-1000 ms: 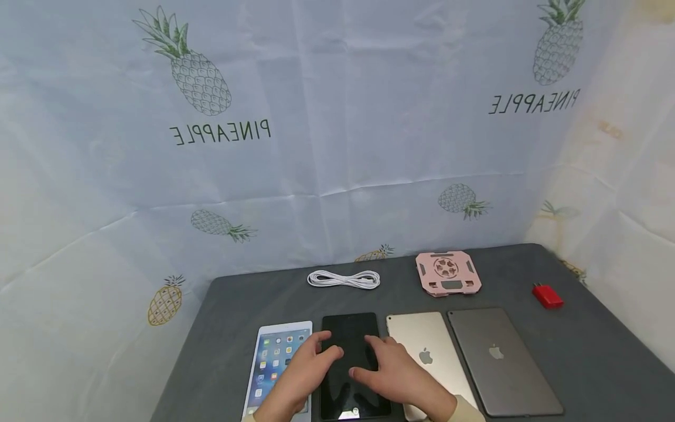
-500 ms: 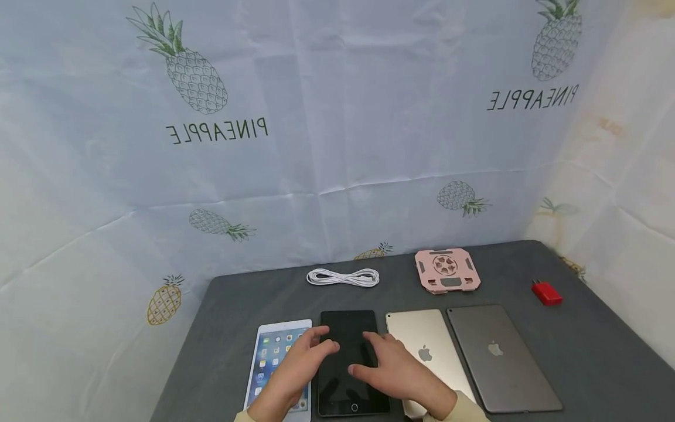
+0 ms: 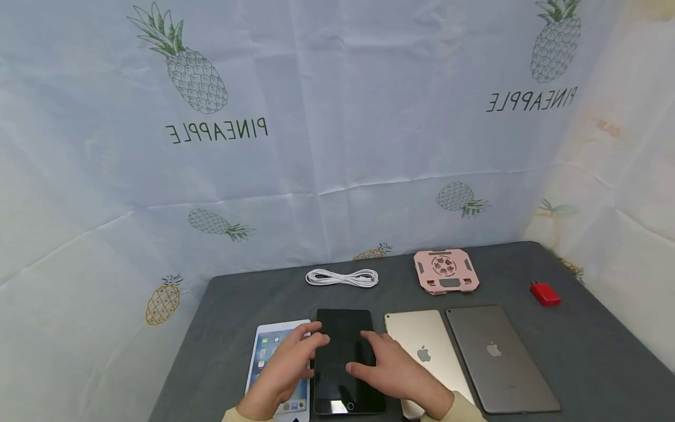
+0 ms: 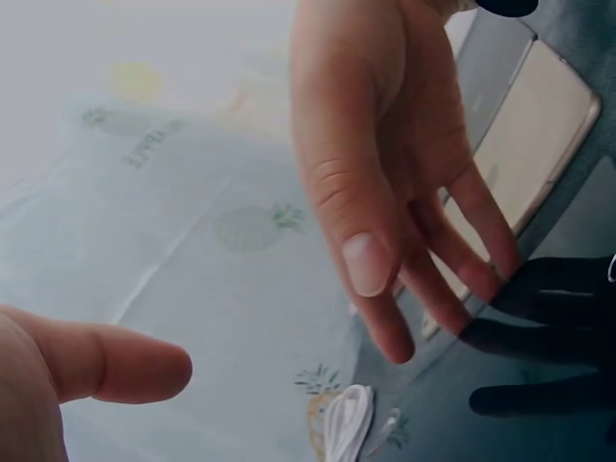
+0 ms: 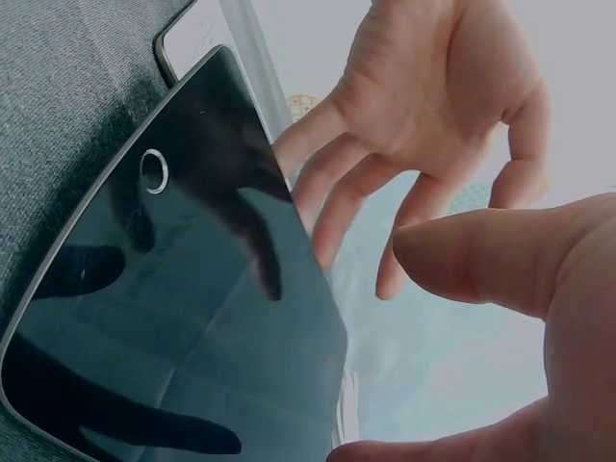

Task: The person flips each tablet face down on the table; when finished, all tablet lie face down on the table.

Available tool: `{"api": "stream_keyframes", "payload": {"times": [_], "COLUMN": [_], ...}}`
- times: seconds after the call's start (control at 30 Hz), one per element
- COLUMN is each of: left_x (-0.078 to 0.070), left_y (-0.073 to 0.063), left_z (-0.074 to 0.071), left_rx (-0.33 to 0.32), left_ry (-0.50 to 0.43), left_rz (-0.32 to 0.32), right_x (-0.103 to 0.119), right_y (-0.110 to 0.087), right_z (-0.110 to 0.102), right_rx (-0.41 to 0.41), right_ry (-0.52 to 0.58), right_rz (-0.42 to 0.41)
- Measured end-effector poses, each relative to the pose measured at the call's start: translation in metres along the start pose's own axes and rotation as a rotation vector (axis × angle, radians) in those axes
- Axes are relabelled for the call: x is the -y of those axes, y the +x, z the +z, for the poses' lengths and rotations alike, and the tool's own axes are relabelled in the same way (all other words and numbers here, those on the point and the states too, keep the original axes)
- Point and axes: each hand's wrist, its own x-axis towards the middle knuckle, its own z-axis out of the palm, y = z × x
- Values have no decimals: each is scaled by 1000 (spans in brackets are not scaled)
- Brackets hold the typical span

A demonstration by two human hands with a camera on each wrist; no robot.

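A black tablet (image 3: 340, 351) lies screen up with its home button nearest me. My left hand (image 3: 287, 363) is at its left edge, fingers loosely spread, above a white tablet (image 3: 268, 344) with a lit screen of app icons. At the black tablet's right edge is my right hand (image 3: 390, 369), thumb and index finger apart. Its fingertips appear to touch that edge in the left wrist view. In the right wrist view, the left hand's fingers (image 5: 337, 183) reach the edge opposite my right thumb (image 5: 481, 255). A gold tablet (image 3: 427, 346) lies back up, partly under my right forearm.
A grey tablet (image 3: 498, 357) lies back up at the right. Behind the row are a coiled white cable (image 3: 341, 278), a pink stand with a round cutout (image 3: 446, 271) and a red charger plug (image 3: 545, 294). A pineapple-print curtain (image 3: 337, 117) hangs behind the dark table.
The black tablet has slid slightly left, closer to the white one. My left hand has moved left and down a little; the right hand has hardly moved.
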Motion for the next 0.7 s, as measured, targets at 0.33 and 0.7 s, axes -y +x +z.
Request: {"api": "stream_keyframes", "payload": {"times": [0.33, 0.7], "left_x": [-10, -23], "left_y": [-8, -21], "left_z": [-14, -24], "left_rx": [-27, -32], "left_ry": [25, 69], "left_rz": [13, 39], "right_x": [8, 21], "right_y": [3, 11], "right_z": [6, 17], "right_rx": [39, 82], "right_ry": [75, 106], "right_rz": [-15, 15]}}
